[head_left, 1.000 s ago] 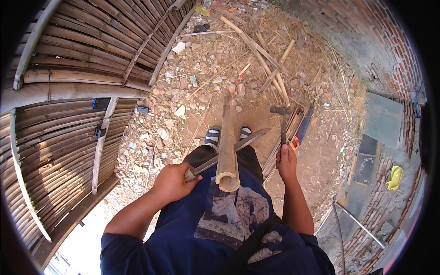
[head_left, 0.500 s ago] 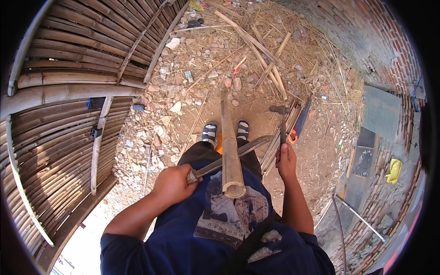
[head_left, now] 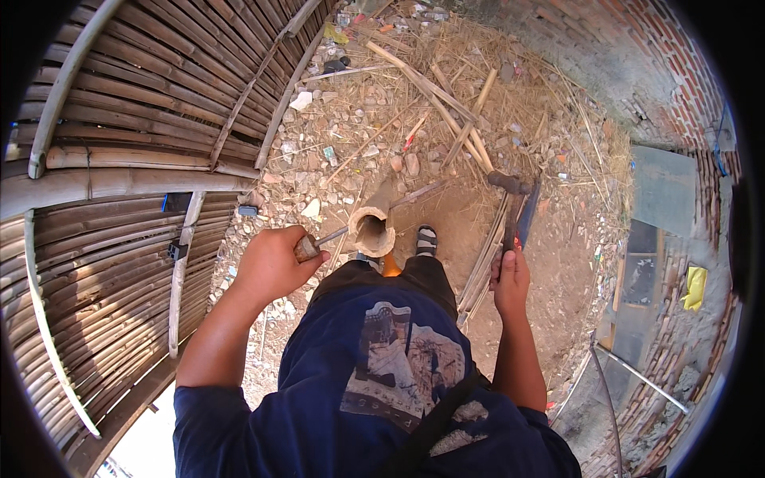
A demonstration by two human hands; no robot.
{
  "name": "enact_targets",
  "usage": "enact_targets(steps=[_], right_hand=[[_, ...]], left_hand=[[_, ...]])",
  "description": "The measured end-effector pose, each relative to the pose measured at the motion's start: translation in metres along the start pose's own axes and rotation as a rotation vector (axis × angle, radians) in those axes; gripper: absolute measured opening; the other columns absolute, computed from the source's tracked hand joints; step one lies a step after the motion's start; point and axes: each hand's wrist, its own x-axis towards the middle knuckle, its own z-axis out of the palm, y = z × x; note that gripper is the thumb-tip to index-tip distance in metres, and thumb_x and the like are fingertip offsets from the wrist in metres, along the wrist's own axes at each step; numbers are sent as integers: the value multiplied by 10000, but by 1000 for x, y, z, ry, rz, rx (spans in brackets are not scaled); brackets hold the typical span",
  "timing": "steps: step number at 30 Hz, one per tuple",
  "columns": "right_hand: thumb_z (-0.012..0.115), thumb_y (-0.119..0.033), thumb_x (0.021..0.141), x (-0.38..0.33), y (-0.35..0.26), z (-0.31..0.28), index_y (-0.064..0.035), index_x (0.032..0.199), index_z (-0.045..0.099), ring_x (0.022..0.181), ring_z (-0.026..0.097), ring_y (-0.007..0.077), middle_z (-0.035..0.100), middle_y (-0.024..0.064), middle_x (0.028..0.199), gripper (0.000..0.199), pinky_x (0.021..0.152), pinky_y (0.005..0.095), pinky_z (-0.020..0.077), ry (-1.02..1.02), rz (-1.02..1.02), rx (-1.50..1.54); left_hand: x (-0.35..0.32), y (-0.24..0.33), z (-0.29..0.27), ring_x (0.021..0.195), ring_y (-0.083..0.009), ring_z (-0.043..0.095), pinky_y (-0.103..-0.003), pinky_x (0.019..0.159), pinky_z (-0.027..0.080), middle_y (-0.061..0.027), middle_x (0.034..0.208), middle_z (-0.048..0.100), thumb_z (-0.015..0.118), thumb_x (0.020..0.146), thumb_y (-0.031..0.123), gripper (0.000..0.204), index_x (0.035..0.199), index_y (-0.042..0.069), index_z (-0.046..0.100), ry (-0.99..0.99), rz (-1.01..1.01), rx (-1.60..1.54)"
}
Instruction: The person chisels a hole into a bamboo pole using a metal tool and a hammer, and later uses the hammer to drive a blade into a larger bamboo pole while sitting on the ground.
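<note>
gripping a blade across a bamboo tube, hammer in hands

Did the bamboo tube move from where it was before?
Yes. The bamboo tube has tipped up: its open end now faces the camera, and it covers the left shoe, where earlier it lay lengthwise between both shoes.

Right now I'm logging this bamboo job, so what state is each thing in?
Bamboo pole: upright, hollow top open, blade across its rim.
Blade: lying across the pole, unmoving by this view.
Left hand: closed on the blade's handle.
Right hand: closed on the hammer.
Hammer: raised, head up.
</note>
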Motion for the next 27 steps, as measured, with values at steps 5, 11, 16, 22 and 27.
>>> enact_targets(steps=[5,11,16,22,27], right_hand=[[513,-397,1112,-2,-17,1,-65,942,514,568,451,61,501,-21,688,373,493,244,377,-25,-67,89],[566,-350,1081,-8,-35,6,-24,1033,554,586,474,67,536,-7,741,331,524,245,405,-78,-70,-2],[550,-225,1068,-12,-57,16,-16,1132,552,596,504,89,548,30,788,219,554,251,440,-213,-155,286],[595,-202,1059,8,-86,24,25,1232,583,687,541,83,593,38,862,286,630,258,455,-142,-262,87],[636,-235,1055,23,-81,31,46,1200,605,769,559,75,650,38,925,318,684,256,452,-102,-263,-127]], left_hand=[[34,-13,-30,756,-455,678,-504,686,538,-245,741,669,848,802,447,472,883,6,700,19,42,50],[67,-28,-54,761,-439,676,-487,709,524,-227,726,654,861,784,537,593,974,-8,726,-44,17,37],[85,-35,-64,848,-426,707,-489,773,542,-230,824,701,826,780,650,703,1043,5,736,-52,-64,68],[89,-18,-68,864,-427,710,-476,791,554,-235,883,719,852,785,560,621,991,-13,730,70,23,8],[96,-18,-62,885,-426,706,-501,782,553,-231,872,720,843,796,549,585,924,-8,718,132,-85,163]])
